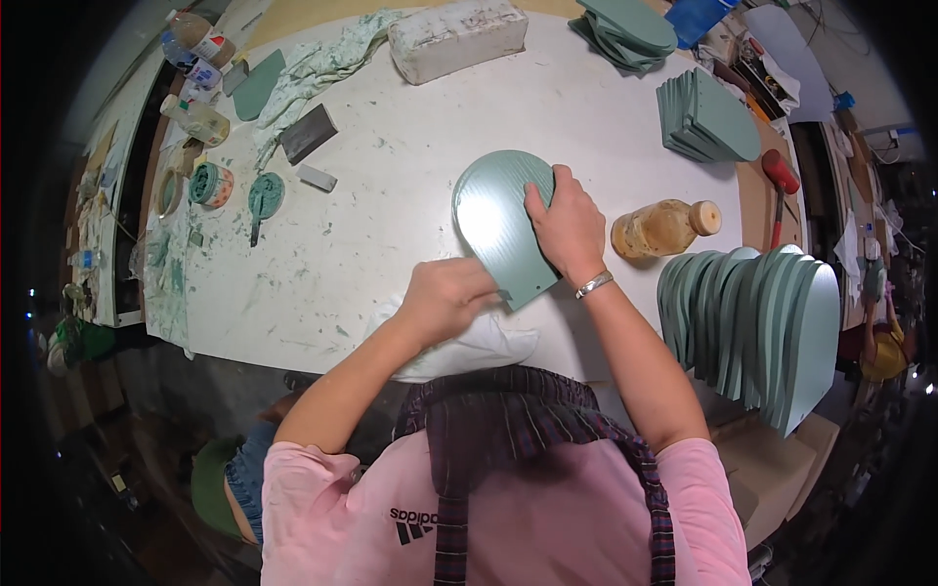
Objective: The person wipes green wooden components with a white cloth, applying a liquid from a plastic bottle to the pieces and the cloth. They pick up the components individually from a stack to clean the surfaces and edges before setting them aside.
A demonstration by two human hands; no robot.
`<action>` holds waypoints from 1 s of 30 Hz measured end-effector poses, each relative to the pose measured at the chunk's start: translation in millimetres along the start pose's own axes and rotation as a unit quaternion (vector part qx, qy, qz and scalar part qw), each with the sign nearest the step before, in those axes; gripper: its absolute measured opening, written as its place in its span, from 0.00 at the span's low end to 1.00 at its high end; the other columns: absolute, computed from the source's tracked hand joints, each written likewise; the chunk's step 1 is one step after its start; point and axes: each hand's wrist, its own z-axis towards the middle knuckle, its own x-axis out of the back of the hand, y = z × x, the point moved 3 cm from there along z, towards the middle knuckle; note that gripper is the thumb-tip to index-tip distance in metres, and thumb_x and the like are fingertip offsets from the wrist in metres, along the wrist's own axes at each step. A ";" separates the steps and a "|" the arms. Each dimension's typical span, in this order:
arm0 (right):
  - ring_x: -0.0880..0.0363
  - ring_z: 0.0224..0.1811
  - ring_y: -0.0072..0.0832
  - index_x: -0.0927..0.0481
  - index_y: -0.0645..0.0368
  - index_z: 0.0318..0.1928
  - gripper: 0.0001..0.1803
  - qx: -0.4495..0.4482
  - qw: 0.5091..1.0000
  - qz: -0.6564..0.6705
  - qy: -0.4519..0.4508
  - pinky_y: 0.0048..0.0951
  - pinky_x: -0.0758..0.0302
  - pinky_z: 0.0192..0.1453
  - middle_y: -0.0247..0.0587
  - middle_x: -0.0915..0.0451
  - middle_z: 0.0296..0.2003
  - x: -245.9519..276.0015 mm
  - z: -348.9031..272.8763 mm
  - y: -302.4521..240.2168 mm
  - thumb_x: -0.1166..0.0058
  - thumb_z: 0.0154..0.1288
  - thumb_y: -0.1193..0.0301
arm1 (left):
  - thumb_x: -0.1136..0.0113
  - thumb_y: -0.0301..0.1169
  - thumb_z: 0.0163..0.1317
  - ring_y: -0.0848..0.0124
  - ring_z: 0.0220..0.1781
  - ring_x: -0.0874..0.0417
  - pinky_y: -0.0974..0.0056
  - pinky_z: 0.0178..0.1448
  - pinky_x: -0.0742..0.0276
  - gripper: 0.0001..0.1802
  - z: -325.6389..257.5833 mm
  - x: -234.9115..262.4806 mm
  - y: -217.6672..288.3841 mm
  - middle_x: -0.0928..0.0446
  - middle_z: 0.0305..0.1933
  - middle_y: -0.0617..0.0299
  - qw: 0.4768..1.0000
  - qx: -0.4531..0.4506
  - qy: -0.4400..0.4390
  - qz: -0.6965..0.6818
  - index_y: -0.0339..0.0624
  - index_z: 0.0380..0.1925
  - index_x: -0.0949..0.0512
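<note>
A glossy grey-green panel point(500, 210), rounded at its far end and straight at its near end, is held tilted above the white table. My right hand point(569, 223) grips its right edge, thumb on the face and fingers around the side. At the lower left corner of the panel, my left hand point(447, 296) has its fingers curled together against the edge. Whatever may be pinched in them is hidden. A white cloth point(474, 352) lies under my left wrist at the table's near edge.
Right of my right hand lies a capped bottle point(664, 230) of yellowish liquid. Similar panels point(747, 322) stand in a row at the right, with more stacks point(703, 117) behind. A red mallet point(779, 176) lies nearby. Grey blocks point(309, 134) and a green putty jar point(208, 184) sit left.
</note>
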 end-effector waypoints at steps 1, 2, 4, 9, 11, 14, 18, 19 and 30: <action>0.20 0.45 0.48 0.28 0.62 0.50 0.24 -0.003 1.000 -0.005 -0.003 0.47 0.23 0.47 0.53 0.20 0.41 -0.2 -1.2 0.6 0.51 0.69 0.53 | 0.29 0.30 0.46 0.62 0.25 0.21 0.60 0.28 0.26 0.07 -0.8 -2.4 -0.2 0.25 0.24 0.62 0.999 -0.019 -0.034 0.013 0.45 0.26 0.18; 0.20 0.45 0.48 0.28 0.62 0.50 0.24 -0.007 1.000 -0.010 -0.005 0.47 0.23 0.47 0.53 0.20 0.41 -0.6 -1.8 0.6 0.51 0.69 0.53 | 0.29 0.32 0.47 0.62 0.27 0.20 0.59 0.28 0.25 0.08 -1.1 -3.9 -0.5 0.26 0.24 0.64 0.997 -0.039 -0.069 0.027 0.48 0.26 0.19; 0.20 0.44 0.48 0.28 0.62 0.50 0.24 0.000 1.000 -0.006 0.001 0.47 0.23 0.47 0.53 0.20 0.41 -0.3 -0.6 0.5 0.51 0.69 0.53 | 0.30 0.32 0.47 0.62 0.27 0.21 0.59 0.28 0.25 0.08 4.2 -2.4 -4.4 0.27 0.24 0.64 0.996 -0.045 -0.074 0.019 0.47 0.26 0.20; 0.20 0.44 0.47 0.28 0.62 0.50 0.24 0.002 1.000 -0.005 -0.001 0.47 0.23 0.47 0.53 0.20 0.41 -0.3 -0.9 -0.9 0.51 0.69 0.53 | 0.30 0.32 0.48 0.62 0.28 0.21 0.59 0.29 0.25 0.08 5.3 -5.3 -2.3 0.27 0.24 0.64 0.991 -0.068 -0.111 0.012 0.48 0.26 0.20; 0.20 0.46 0.47 0.28 0.62 0.52 0.25 -0.009 1.000 -0.001 -0.017 0.47 0.24 0.49 0.53 0.20 0.42 2.1 -0.5 -0.7 0.51 0.69 0.53 | 0.30 0.32 0.48 0.62 0.29 0.20 0.59 0.30 0.25 0.07 6.1 -7.8 -0.9 0.25 0.25 0.64 0.993 -0.057 -0.102 -0.011 0.48 0.27 0.19; 0.20 0.47 0.47 0.28 0.62 0.52 0.25 -0.013 1.000 -0.005 -0.008 0.47 0.25 0.50 0.53 0.21 0.42 1.2 -0.6 2.2 0.51 0.69 0.52 | 0.31 0.29 0.48 0.63 0.28 0.19 0.60 0.30 0.25 0.06 1.6 1.4 -7.6 0.24 0.25 0.63 0.994 -0.049 -0.101 -0.011 0.47 0.28 0.17; 0.21 0.47 0.47 0.28 0.62 0.52 0.25 -0.011 1.000 -0.006 -0.018 0.47 0.25 0.51 0.53 0.21 0.43 0.1 -1.0 -1.6 0.52 0.69 0.51 | 0.30 0.25 0.49 0.63 0.26 0.20 0.64 0.30 0.26 0.07 -14.7 43.5 -65.9 0.21 0.25 0.59 0.994 0.072 0.035 0.075 0.41 0.30 0.14; 0.21 0.47 0.47 0.28 0.61 0.52 0.25 -0.013 1.000 -0.006 -0.020 0.47 0.25 0.51 0.53 0.21 0.43 0.3 -1.7 -2.4 0.52 0.70 0.51 | 0.31 0.25 0.50 0.64 0.29 0.18 0.64 0.33 0.25 0.07 -21.5 51.0 -82.7 0.19 0.29 0.59 0.987 0.116 0.039 0.103 0.41 0.32 0.14; 0.21 0.46 0.47 0.28 0.62 0.54 0.25 -0.007 1.000 0.001 -0.007 0.47 0.26 0.52 0.54 0.21 0.45 -1.2 7.1 7.7 0.48 0.68 0.53 | 0.30 0.33 0.51 0.56 0.39 0.19 0.53 0.45 0.24 0.10 -49.0 6.5 16.7 0.17 0.33 0.55 0.996 0.052 -0.075 0.024 0.41 0.32 0.14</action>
